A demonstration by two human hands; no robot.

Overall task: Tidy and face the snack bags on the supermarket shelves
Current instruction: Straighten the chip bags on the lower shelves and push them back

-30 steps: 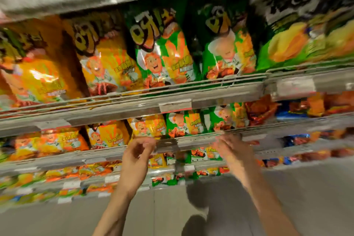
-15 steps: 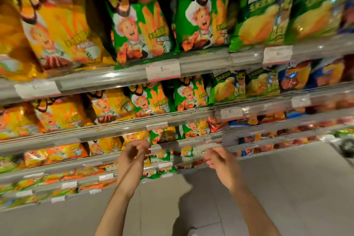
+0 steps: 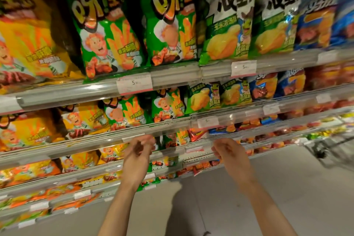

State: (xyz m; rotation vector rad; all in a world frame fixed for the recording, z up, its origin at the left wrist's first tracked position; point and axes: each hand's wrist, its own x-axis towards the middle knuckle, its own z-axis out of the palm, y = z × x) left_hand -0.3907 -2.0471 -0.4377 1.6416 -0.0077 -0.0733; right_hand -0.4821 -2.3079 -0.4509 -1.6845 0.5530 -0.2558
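Snack bags stand in rows on several shelves. On the top shelf [image 3: 172, 77] are yellow bags [image 3: 28, 44], two green fry bags [image 3: 105, 34], green chip bags [image 3: 228, 25] and blue bags [image 3: 316, 23]. The shelf below holds smaller yellow bags [image 3: 82, 120], green fry bags [image 3: 166, 105] and green chip bags [image 3: 203, 97]. My left hand [image 3: 138, 157] hangs in front of the third shelf's rail, fingers curled loosely, holding nothing. My right hand [image 3: 229, 155] hovers at the same height to the right, fingers apart and empty. Both hands are blurred.
Price tags [image 3: 134, 84] sit on the shelf rails. Lower shelves [image 3: 76, 188] with more orange and yellow bags run down to the grey floor [image 3: 268, 197]. A wire shopping cart [image 3: 335, 147] stands at the right edge.
The view has swung right and closer to the shelves. Both hands have pulled slightly back from the third shelf's rail and now hover in front of it.
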